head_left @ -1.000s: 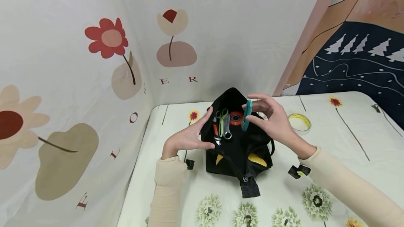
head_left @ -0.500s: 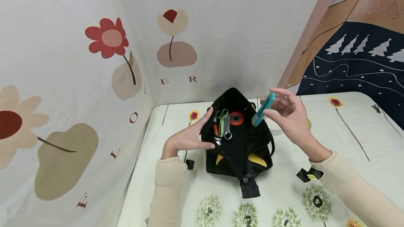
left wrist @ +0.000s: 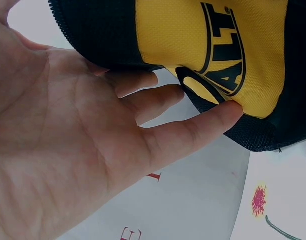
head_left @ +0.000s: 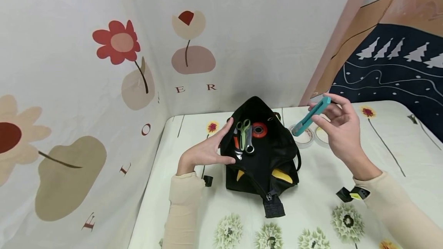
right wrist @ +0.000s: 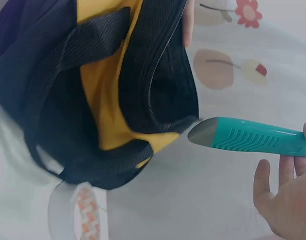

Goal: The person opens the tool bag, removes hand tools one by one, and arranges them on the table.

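A black tool bag with yellow panels stands on the table, its zipped mouth spread wide. My left hand spans its left side, thumb by the near rim. In the left wrist view, the fairly straight fingers rest against the bag's yellow side. My right hand pinches a teal utility knife above the table, right of the bag, tilted with its metal nose pointing down-left. Inside the bag lie green-handled scissors, a wrench, a red tape roll and an orange-handled tool.
Right of the bag, beneath the knife, lie a clear tape roll and a second tape roll with a yellow inside. A zipper tail hangs off the bag's near end. Printed curtains border the table.
My right hand has carried the utility knife from over the bag's mouth rightward, clear of the bag, tipping it flatter. The left hand and bag have stayed put.
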`<state>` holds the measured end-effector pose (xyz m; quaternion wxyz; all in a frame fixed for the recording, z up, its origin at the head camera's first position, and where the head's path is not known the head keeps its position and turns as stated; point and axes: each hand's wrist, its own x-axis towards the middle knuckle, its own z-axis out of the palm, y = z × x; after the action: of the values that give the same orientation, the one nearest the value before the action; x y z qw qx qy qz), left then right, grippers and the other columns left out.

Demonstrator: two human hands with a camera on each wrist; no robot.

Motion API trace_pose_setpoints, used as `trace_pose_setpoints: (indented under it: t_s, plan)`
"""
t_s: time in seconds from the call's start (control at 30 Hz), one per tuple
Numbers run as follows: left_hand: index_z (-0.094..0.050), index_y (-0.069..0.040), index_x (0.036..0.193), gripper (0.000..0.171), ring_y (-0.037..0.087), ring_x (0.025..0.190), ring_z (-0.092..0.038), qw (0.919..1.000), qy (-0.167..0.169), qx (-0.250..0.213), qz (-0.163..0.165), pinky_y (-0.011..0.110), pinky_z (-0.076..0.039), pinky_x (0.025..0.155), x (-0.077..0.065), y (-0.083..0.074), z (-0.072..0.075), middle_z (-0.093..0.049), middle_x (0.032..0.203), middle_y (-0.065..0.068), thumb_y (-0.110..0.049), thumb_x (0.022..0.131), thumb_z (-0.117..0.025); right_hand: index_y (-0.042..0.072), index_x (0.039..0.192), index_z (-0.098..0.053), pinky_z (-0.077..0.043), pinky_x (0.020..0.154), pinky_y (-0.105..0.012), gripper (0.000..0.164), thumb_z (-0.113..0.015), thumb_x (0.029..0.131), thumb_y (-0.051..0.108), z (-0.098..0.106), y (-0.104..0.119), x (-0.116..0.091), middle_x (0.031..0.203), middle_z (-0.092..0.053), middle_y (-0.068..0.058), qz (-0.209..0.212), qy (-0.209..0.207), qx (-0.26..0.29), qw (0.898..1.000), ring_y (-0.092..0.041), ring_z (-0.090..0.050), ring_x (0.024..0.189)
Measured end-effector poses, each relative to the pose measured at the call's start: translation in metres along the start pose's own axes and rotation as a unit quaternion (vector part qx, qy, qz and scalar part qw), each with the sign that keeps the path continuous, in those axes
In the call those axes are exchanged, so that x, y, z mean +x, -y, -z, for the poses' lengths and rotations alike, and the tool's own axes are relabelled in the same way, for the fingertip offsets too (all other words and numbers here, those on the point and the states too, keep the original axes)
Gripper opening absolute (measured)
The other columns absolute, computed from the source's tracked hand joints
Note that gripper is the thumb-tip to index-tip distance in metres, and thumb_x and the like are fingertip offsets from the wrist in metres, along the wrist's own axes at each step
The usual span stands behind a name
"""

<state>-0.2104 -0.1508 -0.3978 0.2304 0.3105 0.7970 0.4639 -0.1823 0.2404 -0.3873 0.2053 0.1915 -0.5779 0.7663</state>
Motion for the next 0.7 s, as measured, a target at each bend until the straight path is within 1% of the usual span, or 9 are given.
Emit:
trace_pose_setpoints:
  t_s: [0.1, 0.2, 0.3, 0.47, 0.7]
  plan:
    - [0.01, -0.018, 0.179, 0.123, 0.029, 0.172, 0.005, 1.0, 0.001, 0.004, -0.001, 0.063, -0.011, 0.136, 0.0, 0.0, 0.0, 0.012, 0.186, 0.002, -0.018, 0.096, -0.082, -0.003, 0.149, -0.058, -0.06, 0.103, -0.027, 0.059, -0.058, 0.096, -0.031, 0.01, 0.001, -0.004, 0.12, -0.082, -0.009, -0.009, -0.021, 0.009, 1.0, -0.019, -0.079, 0.113]
    - [0.01, -0.018, 0.179, 0.123, 0.028, 0.172, 0.005, 1.0, 0.001, 0.004, -0.001, 0.062, -0.011, 0.136, 0.0, 0.0, 0.0, 0.012, 0.186, 0.002, -0.019, 0.096, -0.082, -0.002, 0.149, -0.06, -0.06, 0.101, -0.028, 0.06, -0.059, 0.096, -0.03, 0.021, 0.0, -0.007, 0.119, -0.082, -0.009, -0.009, -0.034, -0.003, 0.999, -0.018, -0.08, 0.111]
    - [0.01, -0.019, 0.179, 0.124, 0.029, 0.172, 0.005, 1.0, 0.002, 0.005, -0.001, 0.063, -0.011, 0.136, 0.001, 0.001, 0.001, 0.012, 0.186, 0.002, -0.021, 0.097, -0.082, -0.003, 0.149, -0.06, -0.061, 0.099, -0.027, 0.061, -0.061, 0.095, -0.03, 0.033, -0.002, -0.009, 0.119, -0.082, -0.007, 0.001, -0.038, -0.017, 0.999, -0.017, -0.079, 0.112]
    - [0.01, -0.019, 0.179, 0.123, 0.029, 0.172, 0.005, 1.0, 0.002, 0.005, -0.001, 0.064, -0.011, 0.136, 0.0, 0.001, 0.001, 0.013, 0.186, 0.002, -0.021, 0.097, -0.083, -0.006, 0.151, -0.057, -0.061, 0.098, -0.027, 0.063, -0.061, 0.093, -0.032, 0.047, -0.006, -0.012, 0.119, -0.082, -0.009, 0.024, -0.039, -0.018, 0.999, -0.018, -0.08, 0.109]
    - [0.01, -0.019, 0.179, 0.123, 0.028, 0.172, 0.005, 1.0, -0.001, 0.006, 0.0, 0.062, -0.011, 0.136, 0.0, 0.0, 0.0, 0.012, 0.186, 0.001, -0.017, 0.097, -0.082, -0.007, 0.15, -0.057, -0.058, 0.102, -0.02, 0.062, -0.063, 0.093, -0.03, 0.067, -0.008, -0.017, 0.115, -0.083, -0.005, 0.041, -0.075, -0.072, 0.994, -0.013, -0.078, 0.111]
